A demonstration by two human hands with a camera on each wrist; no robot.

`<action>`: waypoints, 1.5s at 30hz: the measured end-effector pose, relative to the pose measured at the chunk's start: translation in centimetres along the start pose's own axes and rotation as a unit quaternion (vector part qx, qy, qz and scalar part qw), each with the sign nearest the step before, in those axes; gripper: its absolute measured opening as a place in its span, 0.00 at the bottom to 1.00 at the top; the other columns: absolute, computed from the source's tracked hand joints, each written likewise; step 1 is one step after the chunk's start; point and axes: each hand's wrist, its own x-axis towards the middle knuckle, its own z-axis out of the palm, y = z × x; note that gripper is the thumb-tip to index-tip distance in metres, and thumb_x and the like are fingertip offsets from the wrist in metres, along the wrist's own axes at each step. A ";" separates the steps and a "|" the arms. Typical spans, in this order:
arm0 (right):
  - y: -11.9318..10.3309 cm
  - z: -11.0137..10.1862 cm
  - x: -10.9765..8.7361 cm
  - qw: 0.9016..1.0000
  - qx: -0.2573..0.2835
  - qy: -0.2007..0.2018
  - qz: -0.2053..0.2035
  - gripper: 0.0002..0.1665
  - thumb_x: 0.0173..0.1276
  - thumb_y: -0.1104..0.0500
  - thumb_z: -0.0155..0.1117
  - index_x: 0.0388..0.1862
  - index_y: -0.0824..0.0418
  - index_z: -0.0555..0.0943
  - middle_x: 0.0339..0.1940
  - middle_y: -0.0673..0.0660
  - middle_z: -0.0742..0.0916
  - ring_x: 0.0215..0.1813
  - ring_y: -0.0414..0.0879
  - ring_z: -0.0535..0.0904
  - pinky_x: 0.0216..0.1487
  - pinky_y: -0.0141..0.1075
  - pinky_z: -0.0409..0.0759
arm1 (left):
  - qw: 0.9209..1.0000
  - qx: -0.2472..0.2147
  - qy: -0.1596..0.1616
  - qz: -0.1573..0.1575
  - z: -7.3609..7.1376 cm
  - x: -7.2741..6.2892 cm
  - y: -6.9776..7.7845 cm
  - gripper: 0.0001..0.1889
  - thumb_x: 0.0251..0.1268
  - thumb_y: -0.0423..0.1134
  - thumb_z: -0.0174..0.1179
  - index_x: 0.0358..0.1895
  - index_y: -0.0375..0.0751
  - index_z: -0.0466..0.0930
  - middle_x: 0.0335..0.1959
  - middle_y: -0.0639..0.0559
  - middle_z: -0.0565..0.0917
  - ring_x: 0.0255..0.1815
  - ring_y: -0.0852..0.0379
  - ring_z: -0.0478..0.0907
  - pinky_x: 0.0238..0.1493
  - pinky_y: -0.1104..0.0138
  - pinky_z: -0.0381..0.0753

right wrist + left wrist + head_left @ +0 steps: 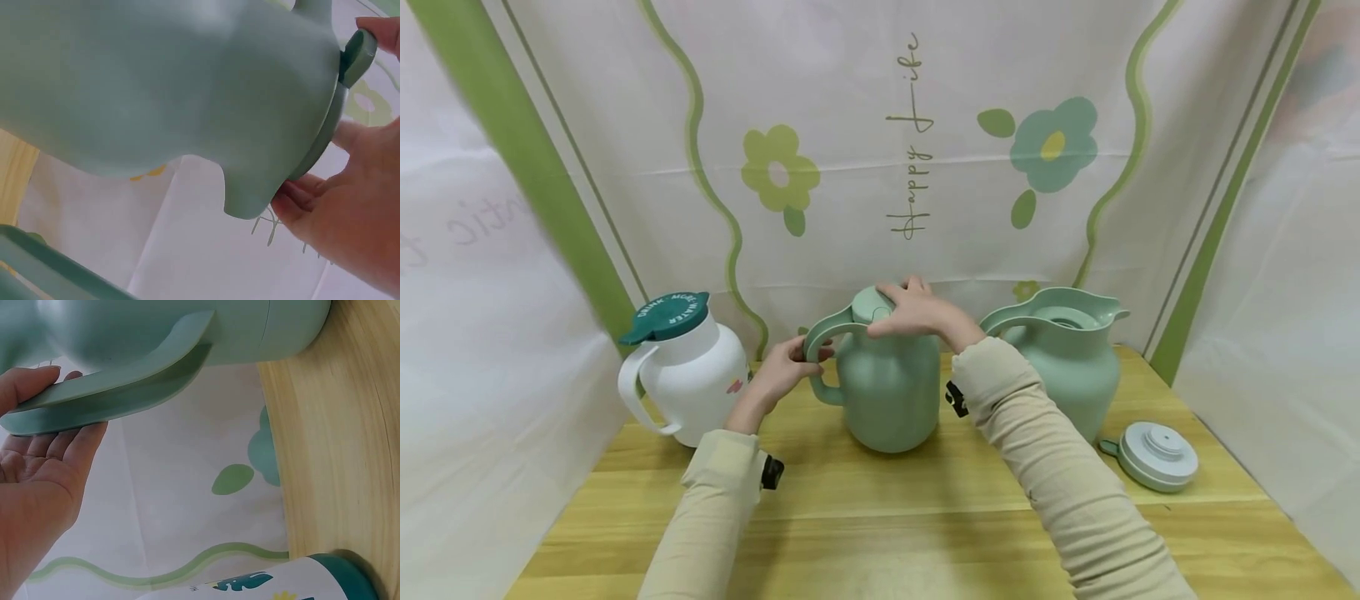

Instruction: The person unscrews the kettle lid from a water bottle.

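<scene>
A green thermos jug (891,400) stands upright on the wooden table, its handle to the left. My left hand (781,371) holds that handle (125,394), thumb on one side and fingers on the other in the left wrist view. Across the jug's top, my right hand (921,315) grips the round green lid (870,305) by its edge. The right wrist view shows the lid's rim (322,140) against the jug mouth, with fingers and thumb spread around it. A small tab (360,57) sticks up from the lid near the thumb.
To the left stands a white jug (696,387) with a dark green lid (672,315). A second green jug (1071,375), lidless, is at right behind my right forearm. Near the right table edge a loose lid (1157,454) lies upside down. A printed curtain (865,108) hangs behind.
</scene>
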 end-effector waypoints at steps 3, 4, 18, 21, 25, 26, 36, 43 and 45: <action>0.0 -0.1 0.1 1.000 -0.003 0.000 -0.015 0.56 0.54 0.45 0.60 0.78 0.60 0.48 0.77 0.67 0.56 0.76 0.61 0.52 0.72 0.57 0.60 | 1.000 -0.003 0.004 -0.004 0.0 0.0 0.0 0.25 0.61 0.28 0.55 0.64 0.35 0.70 0.62 0.36 0.77 0.67 0.40 0.70 0.69 0.45 0.65; 0.0 -0.1 0.2 1.000 -0.003 -0.001 -0.019 0.56 0.54 0.46 0.60 0.77 0.62 0.48 0.77 0.67 0.55 0.77 0.60 0.51 0.73 0.56 0.58 | 1.000 -0.001 0.004 -0.003 0.1 0.0 0.0 0.25 0.61 0.28 0.54 0.64 0.35 0.70 0.62 0.36 0.77 0.67 0.40 0.70 0.68 0.45 0.65; -0.8 3.0 1.2 0.989 0.007 0.140 0.039 0.54 0.58 0.31 0.59 0.72 0.63 0.59 0.67 0.68 0.67 0.67 0.60 0.61 0.66 0.52 0.66 | 1.000 -0.014 0.004 -0.019 0.8 0.3 -0.5 0.26 0.61 0.28 0.52 0.65 0.35 0.70 0.62 0.36 0.76 0.66 0.39 0.70 0.69 0.43 0.64; -0.8 3.5 1.3 0.984 0.003 0.168 0.057 0.56 0.55 0.29 0.62 0.71 0.64 0.61 0.66 0.69 0.67 0.66 0.60 0.62 0.65 0.51 0.68 | 1.000 -0.014 0.002 -0.023 0.9 0.3 -0.5 0.26 0.60 0.28 0.52 0.65 0.36 0.69 0.63 0.37 0.76 0.67 0.39 0.70 0.69 0.43 0.63; -0.7 3.4 1.2 0.980 -0.003 0.185 0.071 0.57 0.52 0.29 0.65 0.68 0.66 0.63 0.63 0.70 0.68 0.64 0.61 0.62 0.63 0.49 0.68 | 1.000 -0.017 0.002 -0.017 0.9 0.2 -0.4 0.26 0.60 0.28 0.52 0.65 0.36 0.69 0.63 0.36 0.76 0.67 0.39 0.70 0.69 0.43 0.63; -0.7 3.3 1.2 0.980 -0.006 0.187 0.073 0.57 0.51 0.28 0.65 0.67 0.66 0.64 0.63 0.70 0.68 0.64 0.61 0.62 0.64 0.49 0.67 | 1.000 -0.018 0.003 -0.014 0.9 0.2 -0.4 0.26 0.60 0.28 0.52 0.65 0.35 0.69 0.62 0.36 0.76 0.67 0.39 0.70 0.69 0.43 0.63; 0.1 1.8 1.0 0.987 -0.014 0.156 0.034 0.55 0.53 0.32 0.66 0.69 0.65 0.63 0.65 0.66 0.71 0.67 0.60 0.62 0.68 0.50 0.61 | 0.999 -0.036 0.030 -0.012 1.1 0.2 -0.3 0.25 0.60 0.27 0.51 0.64 0.35 0.70 0.60 0.34 0.78 0.66 0.40 0.71 0.70 0.44 0.62; 0.4 0.9 0.6 0.994 0.002 0.112 -0.001 0.50 0.58 0.39 0.64 0.72 0.62 0.62 0.69 0.67 0.66 0.68 0.59 0.60 0.69 0.53 0.60 | 0.999 -0.031 0.032 -0.008 0.9 0.0 -0.2 0.25 0.60 0.27 0.50 0.64 0.35 0.70 0.59 0.35 0.78 0.66 0.40 0.71 0.70 0.43 0.61; 0.5 0.8 0.6 0.995 0.007 0.104 -0.006 0.49 0.58 0.40 0.64 0.73 0.61 0.62 0.69 0.67 0.64 0.68 0.59 0.59 0.69 0.53 0.60 | 0.999 -0.028 0.028 -0.007 0.8 0.0 -0.2 0.26 0.60 0.27 0.50 0.64 0.35 0.70 0.60 0.35 0.78 0.66 0.40 0.71 0.70 0.43 0.61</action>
